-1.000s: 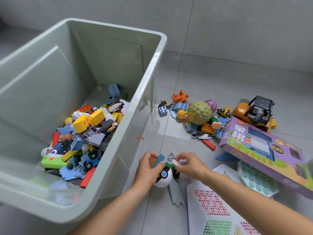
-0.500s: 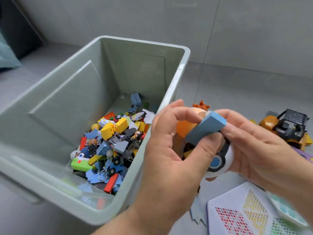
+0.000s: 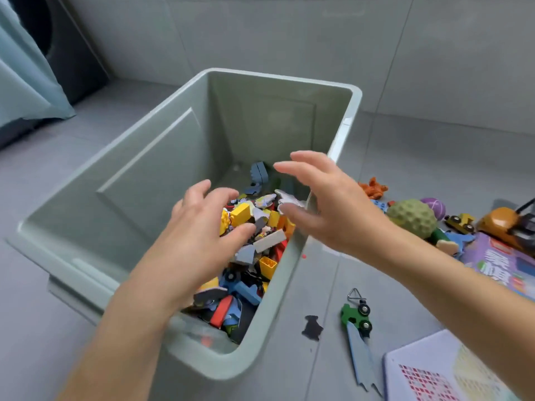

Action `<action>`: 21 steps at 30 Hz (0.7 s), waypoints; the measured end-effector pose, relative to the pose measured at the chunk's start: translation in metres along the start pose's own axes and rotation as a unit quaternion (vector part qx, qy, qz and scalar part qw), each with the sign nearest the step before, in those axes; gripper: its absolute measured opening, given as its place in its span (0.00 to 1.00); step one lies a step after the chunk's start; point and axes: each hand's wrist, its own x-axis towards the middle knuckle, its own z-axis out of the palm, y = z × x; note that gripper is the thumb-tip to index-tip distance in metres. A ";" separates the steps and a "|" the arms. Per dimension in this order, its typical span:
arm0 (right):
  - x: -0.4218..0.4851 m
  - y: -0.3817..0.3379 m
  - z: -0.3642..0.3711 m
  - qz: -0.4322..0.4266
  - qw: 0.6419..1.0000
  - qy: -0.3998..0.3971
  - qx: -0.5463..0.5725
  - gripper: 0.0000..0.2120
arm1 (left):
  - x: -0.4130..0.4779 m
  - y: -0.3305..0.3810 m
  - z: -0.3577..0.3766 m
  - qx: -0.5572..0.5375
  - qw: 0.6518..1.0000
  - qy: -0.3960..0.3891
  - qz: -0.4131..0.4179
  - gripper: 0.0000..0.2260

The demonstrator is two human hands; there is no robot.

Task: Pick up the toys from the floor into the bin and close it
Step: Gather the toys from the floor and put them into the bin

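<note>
Both hands hang over the open bin, fingers spread wide and holding nothing. My left hand (image 3: 202,235) is low over the pile, very near the yellow brick (image 3: 240,214). The bin (image 3: 162,175) sits in the middle of my view, partly full of bricks and little cars. My right hand (image 3: 327,209) floats over the bin's right rim, at three o'clock from my left hand.

I think the job now is to go back for more toys, and lots are left on the floor. To do it well, I would lift both hands up first so they do not bump the rim, then swing them right.

Closest, at five o'clock from the bin, lie a black flat piece (image 3: 312,327), a wire clip (image 3: 355,294), a green car (image 3: 357,315) and a long jagged grey piece (image 3: 360,363) touching the car. The flat ones look hard to pinch, so I would slide a fingertip under an edge. Small ones I would scoop up together, not one by one.

At three o'clock from the bin wait an orange toy (image 3: 373,188), a bumpy green ball (image 3: 412,217) and a purple box (image 3: 498,264). The ball may roll, so I would cup it with both hands. The box looks big, so I would lay it flat on top so the bin can close.
</note>
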 end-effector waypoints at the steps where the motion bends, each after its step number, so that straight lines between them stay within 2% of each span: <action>1: -0.006 0.014 -0.006 0.022 0.998 0.048 0.015 0.23 | -0.008 0.015 0.003 -0.007 0.999 0.019 0.041 0.23; 3: -0.022 0.050 -0.011 0.092 0.992 0.088 0.021 0.20 | -0.029 0.045 0.014 -0.057 0.988 0.017 0.145 0.23; 4: -0.032 0.069 -0.011 0.138 0.988 0.065 0.014 0.20 | -0.040 0.059 0.025 -0.088 0.977 -0.007 0.194 0.22; 6: -0.061 0.105 0.001 0.220 0.974 -0.045 -0.011 0.25 | -0.056 0.084 0.057 -0.127 0.958 -0.090 0.242 0.22; 9: -0.113 0.142 0.031 0.268 0.936 -0.223 -0.055 0.35 | -0.054 0.088 0.128 -0.100 0.956 -0.197 0.191 0.24; 12: -0.145 0.150 0.060 0.301 0.901 -0.308 -0.060 0.44 | -0.038 0.050 0.200 -0.003 0.965 -0.238 0.108 0.26; 15: -0.155 0.148 0.084 0.294 0.898 -0.315 -0.089 0.49 | -0.029 0.006 0.243 0.083 0.960 -0.259 0.061 0.24; 17: -0.156 0.147 0.099 0.302 0.901 -0.299 -0.087 0.50 | -0.027 -0.012 0.256 0.100 0.960 -0.253 0.068 0.17; 19: -0.156 0.147 0.113 0.302 0.904 -0.290 -0.088 0.49 | -0.024 -0.021 0.263 0.107 0.960 -0.243 0.094 0.12; 21: -0.157 0.147 0.121 0.291 0.908 -0.285 -0.097 0.44 | -0.020 -0.025 0.267 0.106 0.961 -0.240 0.087 0.12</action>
